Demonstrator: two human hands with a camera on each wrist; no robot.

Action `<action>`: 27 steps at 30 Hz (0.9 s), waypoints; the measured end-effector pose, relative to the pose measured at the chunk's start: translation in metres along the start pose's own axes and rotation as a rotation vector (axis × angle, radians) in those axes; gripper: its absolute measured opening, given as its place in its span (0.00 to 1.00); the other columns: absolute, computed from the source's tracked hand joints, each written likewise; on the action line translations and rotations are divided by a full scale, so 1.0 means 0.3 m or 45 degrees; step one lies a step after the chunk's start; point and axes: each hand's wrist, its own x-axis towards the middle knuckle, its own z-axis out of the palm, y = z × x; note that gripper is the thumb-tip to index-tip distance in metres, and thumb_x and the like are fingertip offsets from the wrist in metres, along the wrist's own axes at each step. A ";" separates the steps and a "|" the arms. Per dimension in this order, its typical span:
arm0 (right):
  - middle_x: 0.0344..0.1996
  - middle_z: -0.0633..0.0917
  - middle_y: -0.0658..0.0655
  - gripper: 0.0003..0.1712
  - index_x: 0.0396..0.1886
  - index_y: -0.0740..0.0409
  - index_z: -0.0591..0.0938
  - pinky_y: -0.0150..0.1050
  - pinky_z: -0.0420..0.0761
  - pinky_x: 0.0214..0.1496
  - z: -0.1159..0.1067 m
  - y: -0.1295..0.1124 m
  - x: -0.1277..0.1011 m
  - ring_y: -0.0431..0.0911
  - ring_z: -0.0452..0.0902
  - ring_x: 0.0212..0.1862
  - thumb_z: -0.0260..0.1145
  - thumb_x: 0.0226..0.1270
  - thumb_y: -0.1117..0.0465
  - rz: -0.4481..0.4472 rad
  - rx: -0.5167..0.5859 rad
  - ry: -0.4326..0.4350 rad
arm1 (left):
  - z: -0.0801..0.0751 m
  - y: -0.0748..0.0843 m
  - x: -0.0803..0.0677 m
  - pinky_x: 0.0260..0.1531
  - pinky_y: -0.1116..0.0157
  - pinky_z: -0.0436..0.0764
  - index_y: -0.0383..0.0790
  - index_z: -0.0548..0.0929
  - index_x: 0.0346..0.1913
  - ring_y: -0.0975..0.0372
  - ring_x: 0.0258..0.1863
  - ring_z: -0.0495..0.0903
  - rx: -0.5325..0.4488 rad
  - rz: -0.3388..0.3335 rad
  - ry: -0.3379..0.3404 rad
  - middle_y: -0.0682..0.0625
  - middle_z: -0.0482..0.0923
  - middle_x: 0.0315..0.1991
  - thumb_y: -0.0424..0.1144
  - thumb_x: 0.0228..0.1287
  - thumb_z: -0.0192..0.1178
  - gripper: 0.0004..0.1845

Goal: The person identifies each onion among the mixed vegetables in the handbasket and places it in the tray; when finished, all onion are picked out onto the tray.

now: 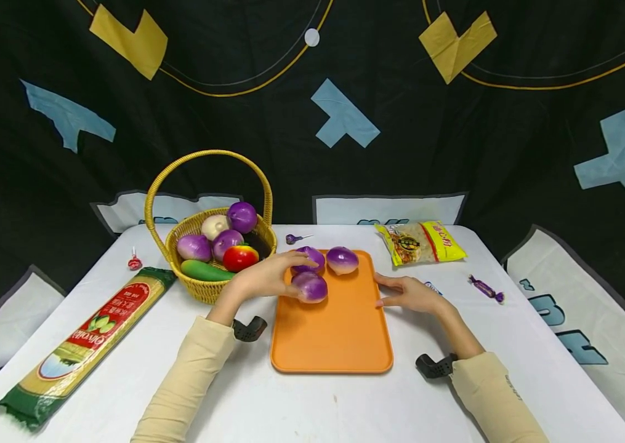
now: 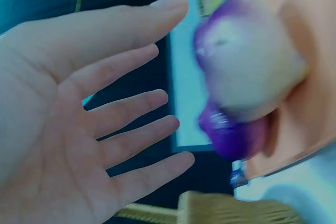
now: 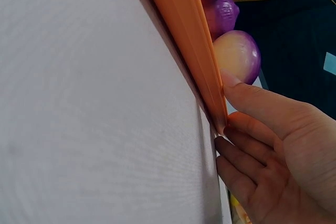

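Note:
Three purple onions lie at the far end of an orange tray (image 1: 334, 338): a near one (image 1: 310, 287), one (image 1: 312, 258) behind it and one (image 1: 342, 261) to the right. My left hand (image 1: 270, 275) is at the left of the near two. In the left wrist view its fingers (image 2: 134, 106) are straight and spread, with a gap to the nearest onion (image 2: 252, 61). On the tray's right edge, my right hand (image 1: 409, 293) rests with thumb and fingertips touching the rim (image 3: 202, 51); its fingers are nearly straight.
A wicker basket (image 1: 207, 290) at the left holds more onions, a red fruit (image 1: 240, 258) and a green cucumber (image 1: 207, 271). Before it lies a long noodle pack (image 1: 85, 344). A yellow food bag (image 1: 420, 243), a purple lollipop (image 1: 292, 239), a red lollipop (image 1: 135, 261) and a purple candy (image 1: 486, 288) lie around.

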 end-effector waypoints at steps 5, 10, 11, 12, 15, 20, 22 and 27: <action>0.70 0.65 0.56 0.41 0.70 0.60 0.66 0.53 0.56 0.71 -0.001 0.000 0.003 0.55 0.58 0.70 0.70 0.62 0.50 0.004 -0.017 0.001 | -0.081 -0.009 -0.062 0.65 0.45 0.61 0.46 0.74 0.66 0.47 0.69 0.60 0.019 -0.059 0.160 0.41 0.63 0.70 0.42 0.56 0.70 0.32; 0.70 0.65 0.56 0.41 0.70 0.60 0.66 0.54 0.55 0.71 -0.004 -0.001 0.001 0.56 0.57 0.71 0.69 0.62 0.50 0.009 -0.020 0.002 | -0.174 -0.049 -0.148 0.63 0.43 0.64 0.46 0.71 0.67 0.48 0.69 0.59 -0.046 -0.136 0.323 0.43 0.64 0.69 0.43 0.57 0.70 0.34; 0.70 0.65 0.56 0.41 0.70 0.60 0.66 0.54 0.55 0.71 -0.003 -0.001 0.000 0.56 0.57 0.71 0.69 0.62 0.50 0.011 -0.017 0.003 | -0.191 -0.058 -0.168 0.62 0.43 0.66 0.47 0.70 0.68 0.47 0.69 0.58 -0.066 -0.160 0.351 0.44 0.64 0.69 0.43 0.57 0.70 0.35; 0.70 0.65 0.56 0.41 0.70 0.60 0.66 0.54 0.54 0.71 -0.002 0.000 -0.001 0.56 0.57 0.71 0.69 0.62 0.50 0.013 -0.020 0.005 | -0.208 -0.068 -0.189 0.60 0.43 0.67 0.46 0.69 0.69 0.46 0.68 0.59 -0.088 -0.182 0.379 0.43 0.64 0.69 0.43 0.57 0.70 0.36; 0.70 0.65 0.56 0.41 0.70 0.59 0.66 0.55 0.54 0.71 0.002 0.003 -0.004 0.56 0.57 0.71 0.69 0.62 0.50 0.023 -0.019 0.010 | -0.247 -0.104 -0.246 0.56 0.44 0.73 0.48 0.68 0.70 0.44 0.66 0.62 -0.165 -0.252 0.450 0.42 0.62 0.70 0.45 0.59 0.68 0.36; 0.69 0.66 0.55 0.40 0.70 0.59 0.67 0.54 0.56 0.71 0.013 0.012 -0.002 0.56 0.58 0.70 0.70 0.62 0.50 0.015 -0.003 0.003 | -0.278 -0.182 -0.301 0.51 0.48 0.78 0.49 0.67 0.71 0.45 0.61 0.69 -0.291 -0.341 0.518 0.41 0.65 0.67 0.49 0.61 0.66 0.35; 0.69 0.66 0.55 0.41 0.70 0.60 0.66 0.53 0.57 0.70 0.015 0.015 -0.001 0.56 0.59 0.70 0.70 0.62 0.50 0.007 -0.003 -0.001 | -0.292 -0.217 -0.299 0.52 0.47 0.77 0.48 0.67 0.70 0.44 0.59 0.69 -0.262 -0.368 0.508 0.40 0.67 0.65 0.50 0.61 0.66 0.36; 0.69 0.67 0.56 0.41 0.70 0.60 0.67 0.53 0.56 0.71 0.012 0.010 0.000 0.56 0.59 0.70 0.70 0.61 0.50 0.000 -0.001 0.029 | -0.344 -0.293 -0.233 0.58 0.39 0.67 0.44 0.67 0.70 0.41 0.60 0.67 -0.172 -0.423 0.443 0.36 0.67 0.64 0.51 0.63 0.64 0.35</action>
